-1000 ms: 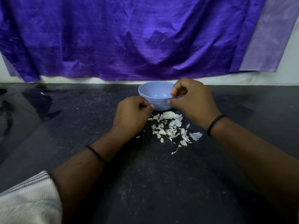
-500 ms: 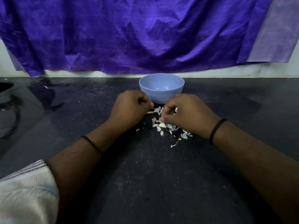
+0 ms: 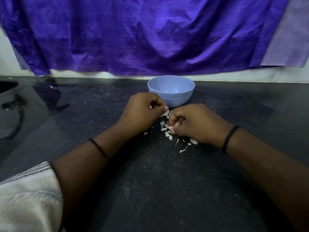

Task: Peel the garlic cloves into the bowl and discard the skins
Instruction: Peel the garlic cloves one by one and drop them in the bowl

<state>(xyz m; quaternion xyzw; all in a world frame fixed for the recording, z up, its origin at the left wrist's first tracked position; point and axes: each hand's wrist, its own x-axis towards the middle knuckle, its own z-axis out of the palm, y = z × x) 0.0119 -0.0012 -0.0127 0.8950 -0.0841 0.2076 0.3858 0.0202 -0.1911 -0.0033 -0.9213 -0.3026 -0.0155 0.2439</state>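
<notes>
— What sort of place is this?
— A home kitchen, it seems: a dark stone table (image 3: 150, 181), a blue bowl (image 3: 171, 91), garlic skins (image 3: 167, 128), and purple cloth (image 3: 142, 36) hung over the wall.

Dark speckled stone table (image 3: 150, 190), glossy at left. Pale blue round plastic bowl (image 3: 171, 96) stands upright near back edge. Scattered white papery garlic skins (image 3: 185, 144) lie just in front of bowl. Few stray flecks at left.
</notes>
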